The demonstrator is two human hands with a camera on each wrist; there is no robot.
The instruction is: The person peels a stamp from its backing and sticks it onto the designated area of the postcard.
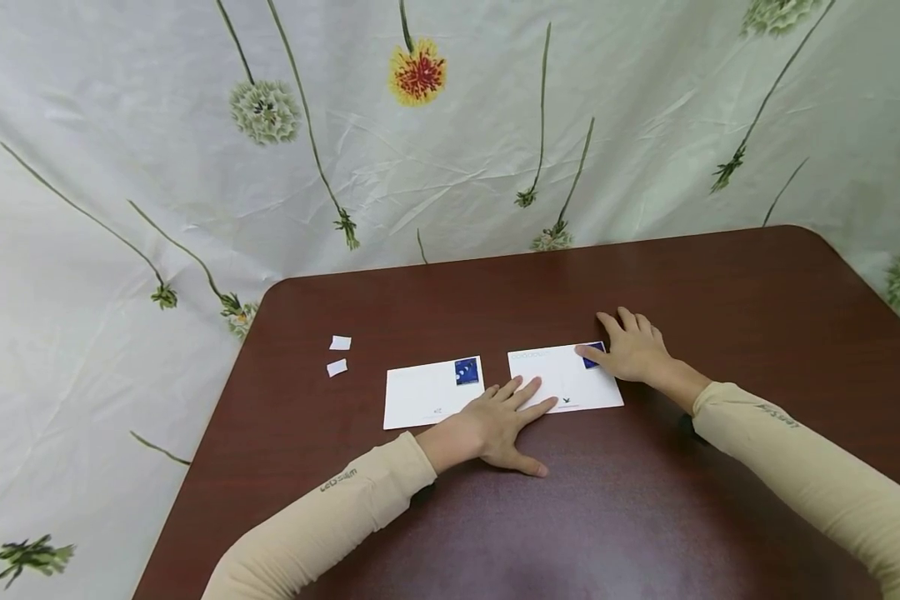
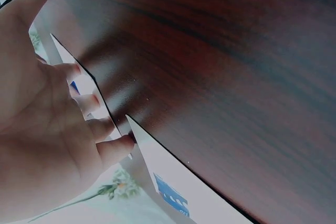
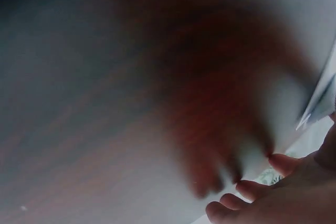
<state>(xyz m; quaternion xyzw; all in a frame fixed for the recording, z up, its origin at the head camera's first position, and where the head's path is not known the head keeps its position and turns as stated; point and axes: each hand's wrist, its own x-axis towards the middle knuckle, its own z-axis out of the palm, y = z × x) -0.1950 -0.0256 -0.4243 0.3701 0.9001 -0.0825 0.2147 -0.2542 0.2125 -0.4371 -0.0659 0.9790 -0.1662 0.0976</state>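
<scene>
Two white envelopes lie flat side by side. The left envelope (image 1: pixel 416 396) has a dark blue stamp (image 1: pixel 467 372) at its upper right corner. The right envelope (image 1: pixel 551 375) bears another blue stamp (image 1: pixel 592 356), partly covered by the right thumb. My left hand (image 1: pixel 498 425) is spread palm down; its fingertips reach the right envelope's lower left part, and the wrist lies near the left envelope's lower edge. At the right envelope's upper right corner, my right hand (image 1: pixel 633 350) has its thumb on the stamp and its other fingers spread over the table beyond.
Two small white paper pieces, one upper (image 1: pixel 341 342) and one lower (image 1: pixel 337 367), lie to the left on the dark reddish-brown table (image 1: pixel 570 517). A pale cloth (image 1: pixel 480 150) printed with flowers hangs behind the table's far edge.
</scene>
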